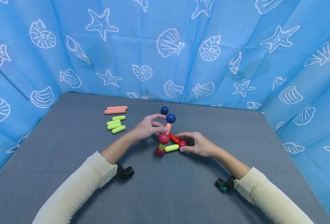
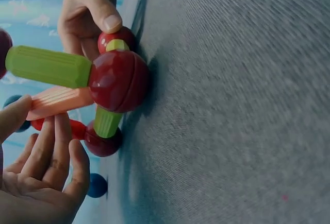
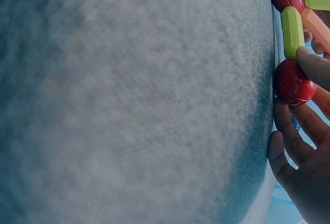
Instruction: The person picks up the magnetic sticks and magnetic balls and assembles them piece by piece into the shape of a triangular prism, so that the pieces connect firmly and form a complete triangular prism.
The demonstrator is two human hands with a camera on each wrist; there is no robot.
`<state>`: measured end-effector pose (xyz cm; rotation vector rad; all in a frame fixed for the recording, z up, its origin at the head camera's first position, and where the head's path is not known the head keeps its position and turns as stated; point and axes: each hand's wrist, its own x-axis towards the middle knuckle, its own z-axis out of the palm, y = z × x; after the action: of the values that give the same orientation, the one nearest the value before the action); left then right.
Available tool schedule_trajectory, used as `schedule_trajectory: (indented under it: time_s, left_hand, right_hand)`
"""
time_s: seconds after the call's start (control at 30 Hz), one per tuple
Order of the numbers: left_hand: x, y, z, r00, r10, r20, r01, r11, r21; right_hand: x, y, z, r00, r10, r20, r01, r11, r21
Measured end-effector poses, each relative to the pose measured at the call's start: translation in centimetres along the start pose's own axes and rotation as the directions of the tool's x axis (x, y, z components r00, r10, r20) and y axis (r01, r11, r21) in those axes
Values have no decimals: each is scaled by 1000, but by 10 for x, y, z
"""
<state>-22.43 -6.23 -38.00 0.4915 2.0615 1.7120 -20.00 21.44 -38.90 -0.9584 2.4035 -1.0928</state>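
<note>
A magnetic stick-and-ball structure stands on the table. Its lime rod (image 1: 171,148) joins two dark red balls at the base, and an upright lime rod carries another red ball (image 1: 164,138). A salmon rod (image 1: 168,128) rises at a slant with a blue ball (image 1: 171,118) at its upper end. My left hand (image 1: 147,127) pinches this salmon rod between thumb and fingers; the left wrist view shows that grip. With thumb and fingers my right hand (image 1: 200,145) holds the right base ball (image 3: 294,82). Beside it lies a red rod (image 1: 174,138), partly hidden by fingers.
Two loose salmon rods (image 1: 115,111) and several lime rods (image 1: 118,129) lie at the left on the grey table (image 1: 165,193). A loose blue ball (image 1: 164,110) sits behind the structure. A blue shell-patterned curtain (image 1: 142,56) borders the table's back and sides.
</note>
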Motion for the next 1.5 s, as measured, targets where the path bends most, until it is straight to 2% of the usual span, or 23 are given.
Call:
schedule_trajectory:
  time_s: [0.4, 0.5, 0.57, 0.6, 0.67, 0.77, 0.83, 0.97, 1.03, 1.13, 1.37, 1.43, 1.5]
  left_hand:
    - [-7, -3, -2, 998, 54, -17, -54, 998, 16]
    - [-13, -4, -9, 996, 88, -17, -87, 995, 39]
    - [-19, -6, -19, 991, 130, -30, -126, 986, 112]
    - [-22, -8, -25, 987, 155, -42, -145, 975, 170]
    - [-31, -12, -40, 975, 209, -69, -180, 936, 302]
    - [-46, -19, -64, 958, 270, -102, -187, 851, 491]
    - [-57, -23, -79, 952, 282, -119, -165, 799, 578]
    - [-76, -30, -102, 955, 242, -170, -61, 725, 686]
    - [-83, -32, -108, 958, 210, -194, -12, 708, 706]
    - [-89, -35, -113, 964, 174, -202, 27, 690, 723]
    - [-86, -39, -109, 968, 140, -206, 75, 626, 776]
    - [-84, -40, -106, 966, 153, -208, 66, 632, 772]
    - [-82, -40, -104, 962, 178, -207, 41, 655, 754]
  right_hand:
    - [0, 1, 1, 1000, -2, -2, 2, 1000, -4]
    - [0, 1, 0, 1000, -9, 0, 9, 1000, -8]
    - [0, 2, 1, 1000, -15, -1, 15, 1000, -9]
    - [0, 2, 1, 1000, -17, -2, 17, 1000, -8]
    - [1, 2, 1, 1000, -21, -2, 21, 1000, -8]
    - [1, 3, 1, 1000, -18, -3, 18, 1000, -6]
    - [0, 3, 0, 1000, -15, -2, 15, 1000, -9]
    - [-1, 3, -1, 1000, -11, 0, 11, 1000, -8]
    - [-1, 2, -2, 1000, -12, 1, 12, 1000, -7]
    - [-2, 2, -2, 1000, -7, -2, 7, 1000, -9]
    - [-2, 1, -1, 1000, 24, 3, -24, 1000, -7]
    - [-2, 1, 0, 1000, 25, 6, -25, 1000, -4]
    - [-2, 1, 0, 1000, 25, 8, -25, 1000, -2]
